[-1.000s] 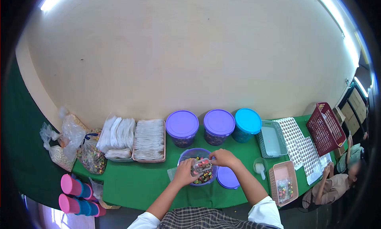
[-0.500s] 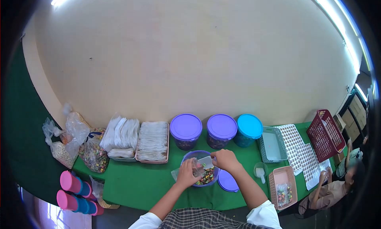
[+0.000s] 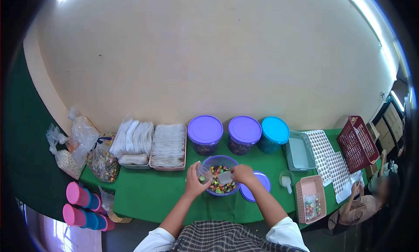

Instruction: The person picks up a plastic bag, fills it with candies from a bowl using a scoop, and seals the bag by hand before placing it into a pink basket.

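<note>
A purple tub stands in front of me, partly filled with small multicoloured candies. My left hand is closed around a clear plastic cup at the tub's left rim, with a few coloured pieces inside it. In my right hand is a white scoop, its blade down among the candies. The tub's purple lid lies on the table just right of it, partly behind my right forearm.
Two purple-lidded tubs and a blue one line the back. Baskets of white packets and candy bags are left. Rightward are a small cup with a scoop, a pink basket, sticker sheets and a seated person.
The scoop has moved away from the cup and down into the candies. My left hand has shifted left with the cup, which is now more upright. The view has shifted slightly.
</note>
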A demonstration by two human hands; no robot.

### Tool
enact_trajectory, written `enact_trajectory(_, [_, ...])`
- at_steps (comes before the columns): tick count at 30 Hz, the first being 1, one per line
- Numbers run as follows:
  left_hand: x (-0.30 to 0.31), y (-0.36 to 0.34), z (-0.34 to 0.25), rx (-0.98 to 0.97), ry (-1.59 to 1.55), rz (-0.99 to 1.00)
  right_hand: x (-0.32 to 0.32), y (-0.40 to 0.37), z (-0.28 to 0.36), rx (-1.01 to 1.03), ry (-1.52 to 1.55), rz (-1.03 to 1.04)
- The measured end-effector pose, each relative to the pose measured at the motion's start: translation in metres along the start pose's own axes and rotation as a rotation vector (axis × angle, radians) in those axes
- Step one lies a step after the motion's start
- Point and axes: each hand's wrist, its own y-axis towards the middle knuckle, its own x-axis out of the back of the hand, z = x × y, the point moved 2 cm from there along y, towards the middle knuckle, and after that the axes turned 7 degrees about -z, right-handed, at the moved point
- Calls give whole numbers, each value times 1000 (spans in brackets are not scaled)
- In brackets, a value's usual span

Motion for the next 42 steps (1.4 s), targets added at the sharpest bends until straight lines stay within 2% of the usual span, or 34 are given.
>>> enact_trajectory(2, [9,-13,18,26,-15,-19,-63,11,-8,-15,-56,-47])
enact_trajectory(3, [15,-17,21,49,-32,-47,-73,12,-4,-25,-119,-100])
enact_trajectory(4, [19,-23,22,-38,25,-30,-83,12,-1,-11,-88,-141])
enact_trajectory(5, [21,-27,24,-34,28,-30,-92,12,1,-9,-85,-137])
enact_trajectory(7, [26,-37,27,45,22,54,-104,10,10,34,-4,-11])
enact_trajectory(9, [25,-46,36,85,28,92,-102,17,9,60,-10,23])
enact_trajectory(11, [23,-53,44,125,27,132,-100,16,6,51,165,168])
enact_trajectory(12, [21,-55,44,120,32,157,-100,16,6,38,158,155])
enact_trajectory(20, [22,-45,35,95,53,193,-62,8,-18,14,302,84])
enact_trajectory(22, [18,-38,31,11,121,225,-51,6,-27,-2,339,60])
enact_trajectory(31, [-11,-6,13,-100,144,303,28,-8,-38,-80,469,-14])
enact_trajectory(34, [-18,0,2,-99,162,309,40,-9,-30,1,421,-111])
enact_trajectory(37, [-22,4,-10,-105,145,296,45,-13,-11,103,312,-115])
enact_trajectory(42, [-27,4,-14,-123,137,270,63,-20,8,10,143,-160])
